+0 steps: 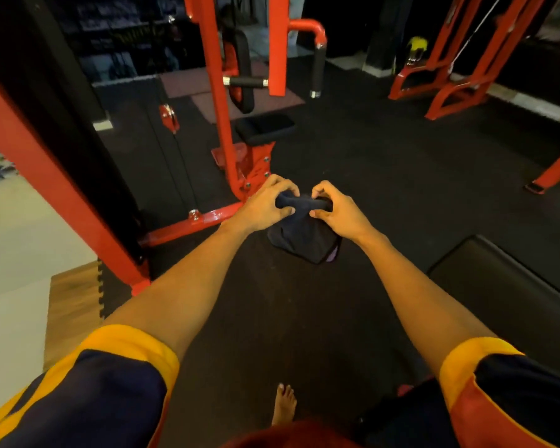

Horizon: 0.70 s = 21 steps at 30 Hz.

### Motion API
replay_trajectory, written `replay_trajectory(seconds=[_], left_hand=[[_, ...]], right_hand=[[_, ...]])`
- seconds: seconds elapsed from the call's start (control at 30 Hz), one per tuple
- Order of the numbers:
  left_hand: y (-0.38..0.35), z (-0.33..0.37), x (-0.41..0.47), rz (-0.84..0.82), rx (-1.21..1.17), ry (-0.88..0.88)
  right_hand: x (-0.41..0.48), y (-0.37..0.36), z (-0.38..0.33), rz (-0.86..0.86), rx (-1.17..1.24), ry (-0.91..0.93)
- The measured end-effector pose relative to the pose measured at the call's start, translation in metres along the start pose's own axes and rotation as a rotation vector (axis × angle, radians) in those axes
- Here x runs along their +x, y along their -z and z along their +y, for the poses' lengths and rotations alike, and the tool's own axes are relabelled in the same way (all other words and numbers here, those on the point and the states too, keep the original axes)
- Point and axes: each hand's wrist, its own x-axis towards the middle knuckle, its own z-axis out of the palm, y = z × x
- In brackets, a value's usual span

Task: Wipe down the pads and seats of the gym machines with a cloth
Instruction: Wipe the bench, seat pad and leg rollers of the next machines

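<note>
Sleeves come first, dark with yellow cuffs, the left sleeve (pixel 104 383) and the right sleeve (pixel 498 386) low in the view, and both bare forearms reach forward from them. A bare foot (pixel 284 405) stands on the floor between them.

At the far end of the arms the dark cloth (pixel 304 240) is held between both hands, out in front of the person and above the dark rubber floor (pixel 401 176). Its top edge is bunched into a thick roll and the rest hangs below the hands in a loose, folded mass.

The left hand (pixel 262 208) has a closed grip on the left end of that roll, with its fingers curled over the top and the thumb pressed in from below. The right hand (pixel 337 211) grips the right end the same way, fingers hooked over the roll and the thumb tucked against the fabric. The two hands are close together, with only a short stretch of cloth showing between them.

Just beyond the left hand stands a red machine frame (pixel 220 108), its base bolted together near the knuckles. Higher up it carries a small black seat (pixel 265 127), an upright back pad (pixel 243 69) and a black handle (pixel 317 69) hanging from a red bar. A large black pad (pixel 498 286) lies near the right forearm. A thick red beam (pixel 62 189) slants down the left side, and further red frames (pixel 459 76) stand well apart at the upper right.
</note>
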Motion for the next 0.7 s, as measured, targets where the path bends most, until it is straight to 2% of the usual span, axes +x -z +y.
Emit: replay_trajectory(seconds=[0.13,0.3,0.43,0.53,0.7], left_hand=[[0.001,-0.014,0.086,-0.04,0.09,-0.124],[-0.002,-0.031,0.18,-0.148,0.106,-0.107],[-0.006,-0.048,0.247,-0.098,-0.007,-0.084],[-0.006,-0.062,0.293,-0.096,-0.083,-0.134],[-0.016,-0.081,0.371,-0.218,-0.174,-0.341]], right_hand=[[0.062,0.028,0.031,0.132,0.021,0.018],[0.116,0.059,0.051,0.155,-0.033,-0.015],[0.155,0.088,0.068,0.208,-0.092,-0.141],[0.176,0.107,0.083,0.243,-0.105,-0.192],[0.218,0.122,0.108,0.26,-0.225,-0.257]])
